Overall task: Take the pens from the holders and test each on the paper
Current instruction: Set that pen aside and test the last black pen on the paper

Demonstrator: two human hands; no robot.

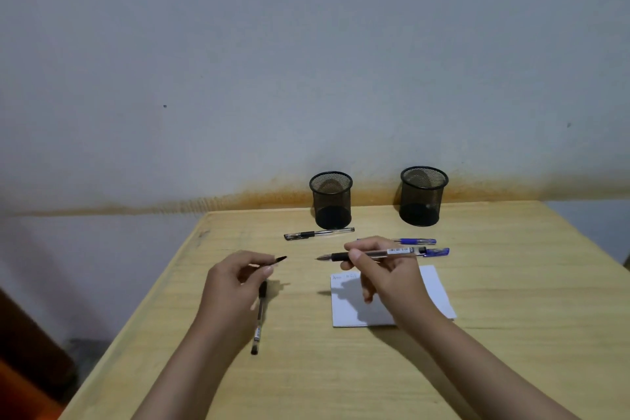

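Left hand (235,280) pinching the black cap (280,259), right hand (375,269) gripping the uncapped gel pen (375,254) at its rubber grip: probably light, rigid, slippery-barrelled.

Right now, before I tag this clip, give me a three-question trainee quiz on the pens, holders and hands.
1. True or false: both mesh holders look empty of pens.
2. What does the left hand pinch: A a pen cap, B a blue pen, C the paper?
3. The uncapped pen in the right hand points its tip toward which hand?

Key: 1 true. 2 A. 3 the left; the paper lies under the right hand.
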